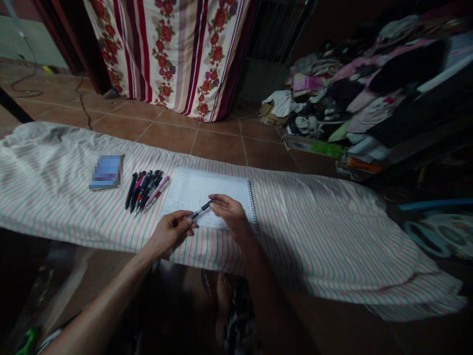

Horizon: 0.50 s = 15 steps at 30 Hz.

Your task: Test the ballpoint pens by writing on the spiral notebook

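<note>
A dark pen with a clear barrel [201, 211] is held slantwise between my two hands, above an open spiral notebook [207, 185]. My left hand [175, 227] pinches its lower left end. At the upper right end, the fingers of my right hand [229, 211] close on the pen's dark tip or cap. Handwriting covers parts of the notebook page, and its wire binding runs along the right side. Left of the notebook lies a bunch of several pens [145, 190], mostly black, with a pink one nearest the page.
A striped cloth [314, 227] covers the long low surface under everything. Farther left on it lies a blue rectangular object [106, 171], blurred out. Beyond stand a floral curtain [173, 54] and a heap of clothes [354, 88] on the tiled floor [218, 143].
</note>
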Available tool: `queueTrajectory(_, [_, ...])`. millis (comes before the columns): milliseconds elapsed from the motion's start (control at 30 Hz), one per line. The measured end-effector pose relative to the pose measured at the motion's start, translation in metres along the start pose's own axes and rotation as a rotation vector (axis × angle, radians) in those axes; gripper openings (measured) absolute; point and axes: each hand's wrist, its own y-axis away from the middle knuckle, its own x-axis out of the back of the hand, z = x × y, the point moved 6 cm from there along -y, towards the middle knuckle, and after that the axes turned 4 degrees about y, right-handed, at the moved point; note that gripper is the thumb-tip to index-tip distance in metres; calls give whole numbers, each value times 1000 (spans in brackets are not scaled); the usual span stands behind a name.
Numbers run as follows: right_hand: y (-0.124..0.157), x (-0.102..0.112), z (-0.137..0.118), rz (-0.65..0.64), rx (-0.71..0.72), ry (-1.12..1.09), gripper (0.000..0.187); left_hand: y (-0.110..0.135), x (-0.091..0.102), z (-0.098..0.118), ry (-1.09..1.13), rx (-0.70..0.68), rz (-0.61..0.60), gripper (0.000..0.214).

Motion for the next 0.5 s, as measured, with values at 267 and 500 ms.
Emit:
queueTrajectory(267, [0,-11,6,41,4,-35,34,0,0,4,-34,0,-12,38])
queueTrajectory(500, [2,-16,4,11,-49,-86,31,-1,1,3,-19,-31,-7,36])
